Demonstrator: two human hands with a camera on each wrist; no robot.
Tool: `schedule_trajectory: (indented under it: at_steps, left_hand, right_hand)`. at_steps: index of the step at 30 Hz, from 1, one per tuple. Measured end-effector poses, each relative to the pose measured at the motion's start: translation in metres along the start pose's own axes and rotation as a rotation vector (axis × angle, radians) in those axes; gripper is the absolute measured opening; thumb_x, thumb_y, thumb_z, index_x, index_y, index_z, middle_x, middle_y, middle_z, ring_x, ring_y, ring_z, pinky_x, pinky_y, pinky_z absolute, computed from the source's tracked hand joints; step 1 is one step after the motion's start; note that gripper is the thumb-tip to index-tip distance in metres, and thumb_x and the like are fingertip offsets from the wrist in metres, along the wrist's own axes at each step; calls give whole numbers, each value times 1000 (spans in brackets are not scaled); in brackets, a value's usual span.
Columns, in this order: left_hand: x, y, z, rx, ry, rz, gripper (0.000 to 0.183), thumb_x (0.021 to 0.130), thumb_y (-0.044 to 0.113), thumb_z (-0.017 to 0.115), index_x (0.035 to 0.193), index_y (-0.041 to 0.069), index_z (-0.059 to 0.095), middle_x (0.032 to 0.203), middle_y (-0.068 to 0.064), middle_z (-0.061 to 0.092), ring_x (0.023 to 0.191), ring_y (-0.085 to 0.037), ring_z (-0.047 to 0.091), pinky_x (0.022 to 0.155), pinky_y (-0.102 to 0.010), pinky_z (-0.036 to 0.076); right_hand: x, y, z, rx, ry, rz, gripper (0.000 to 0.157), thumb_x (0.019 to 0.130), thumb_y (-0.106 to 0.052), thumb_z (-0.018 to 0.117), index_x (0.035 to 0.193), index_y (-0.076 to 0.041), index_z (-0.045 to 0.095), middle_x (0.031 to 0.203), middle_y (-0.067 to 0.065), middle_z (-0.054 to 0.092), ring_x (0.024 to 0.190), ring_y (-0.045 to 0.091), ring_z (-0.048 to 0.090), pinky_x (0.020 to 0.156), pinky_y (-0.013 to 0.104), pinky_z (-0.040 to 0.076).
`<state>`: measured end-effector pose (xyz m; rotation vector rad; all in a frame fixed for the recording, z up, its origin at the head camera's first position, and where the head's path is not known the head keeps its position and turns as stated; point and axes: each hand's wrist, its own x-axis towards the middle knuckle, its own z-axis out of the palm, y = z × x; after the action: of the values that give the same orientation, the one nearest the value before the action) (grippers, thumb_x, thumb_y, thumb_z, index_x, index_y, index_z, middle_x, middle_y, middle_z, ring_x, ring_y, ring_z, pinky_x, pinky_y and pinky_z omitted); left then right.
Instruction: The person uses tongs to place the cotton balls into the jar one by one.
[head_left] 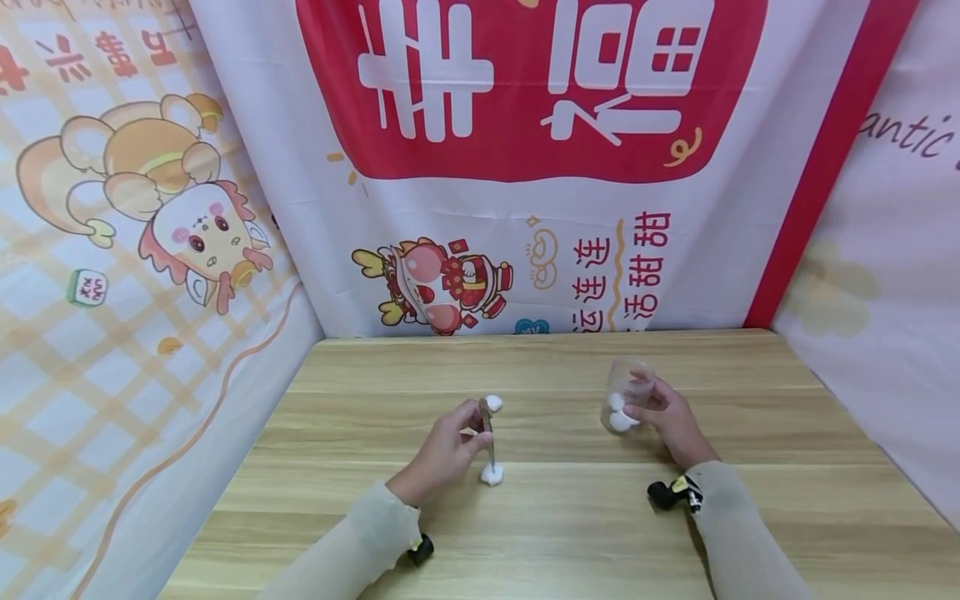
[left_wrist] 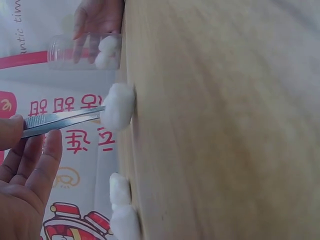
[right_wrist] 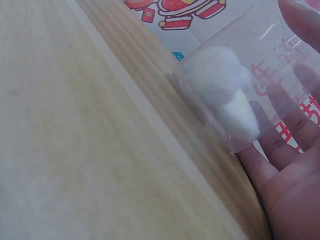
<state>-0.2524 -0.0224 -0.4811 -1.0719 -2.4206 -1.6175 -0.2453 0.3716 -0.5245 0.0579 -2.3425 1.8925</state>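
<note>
My left hand [head_left: 444, 446] pinches a pair of metal tweezers [head_left: 489, 433] between thumb and fingers. In the left wrist view the tweezers' tips meet a white cotton ball [left_wrist: 119, 106] close to the tabletop. Two more cotton balls [left_wrist: 120, 189] sit side by side lower in that view. My right hand [head_left: 672, 421] grips a clear plastic cup [head_left: 628, 375], fingers around its side and thumb across the front. Inside the cup, cotton balls [right_wrist: 214, 75] lie at the bottom. The right wrist view shows the cup's base right at the table surface.
The wood-grain table [head_left: 570, 517] extends under both hands. A printed cloth [head_left: 525, 200] hangs behind its far edge, with more cloth at the left [head_left: 150, 333] and right. A small black device [head_left: 663, 495] is at the right cuff, another [head_left: 422, 550] at the left.
</note>
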Motion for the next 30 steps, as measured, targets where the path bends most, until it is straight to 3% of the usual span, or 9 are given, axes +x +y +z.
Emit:
schedule_trajectory:
  at_steps: [4,12,19,22,26,30]
  left_hand:
    - [1,5,-4,10,4,-3,15,90,2,67,101,6,57,88,-2,60,84,-18,60,74,-27,58]
    - [5,15,-10,-2,-15,-44,16,93,9,65,104,16,57,92,0,60,86,-17,59,75,-28,58]
    - [13,23,-13,-9,-10,16,17,93,2,64,102,14,56,93,-8,61,85,-18,60,74,-28,58]
    - [17,36,-17,2,0,9,18,93,2,64,104,14,57,95,-10,62,86,-18,60,74,-28,58]
    - [23,48,-23,29,24,-8,18,93,7,65,106,17,57,94,-2,62,86,-16,60,76,-28,57]
    - [29,49,-26,26,37,-9,18,92,9,66,105,18,57,93,1,61,86,-15,61,76,-28,58]
  right_hand:
    - [0,-1,0,-4,0,-3,70,87,-22,76,147,-15,41,145,12,43,123,25,48,92,17,41]
    - [0,0,0,-12,-6,22,69,87,-25,76,147,-19,42,148,11,40,127,29,43,96,20,39]
    - [1,1,0,-8,-7,31,71,86,-26,76,147,-18,41,148,11,40,128,29,43,106,40,35]
    - [1,2,0,-8,-3,30,73,85,-27,77,148,-16,40,147,12,41,127,29,44,103,33,37]
    - [0,2,0,1,2,19,74,85,-25,77,148,-12,39,145,13,43,124,26,47,93,18,40]
    - [0,2,0,11,6,-9,73,86,-22,77,147,-9,39,142,16,45,118,22,50,90,16,43]
